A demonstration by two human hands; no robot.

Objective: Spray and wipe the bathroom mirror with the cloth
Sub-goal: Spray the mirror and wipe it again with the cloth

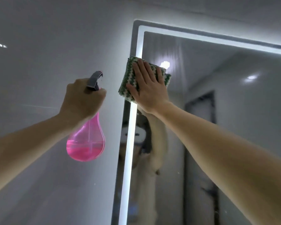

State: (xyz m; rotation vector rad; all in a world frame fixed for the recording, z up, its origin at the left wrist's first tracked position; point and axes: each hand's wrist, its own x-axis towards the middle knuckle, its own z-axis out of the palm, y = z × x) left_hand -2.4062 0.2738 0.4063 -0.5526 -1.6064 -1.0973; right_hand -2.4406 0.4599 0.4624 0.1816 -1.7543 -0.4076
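Note:
The bathroom mirror (225, 111) fills the right side, edged by a lit white strip along its left and top. A folded green-and-white cloth (128, 78) lies flat against the mirror's upper left edge, over the lit strip. My right hand (148, 88) presses on the cloth with straight, spread fingers. To the left of the mirror, my left hand (81, 101) grips the neck of a pink spray bottle (86, 143) with a grey trigger head. The bottle hangs upright in the air and holds pink liquid in its lower part.
A pale glossy wall (47, 46) runs left of the mirror. The mirror reflects my raised arm, a dark doorway and ceiling lights.

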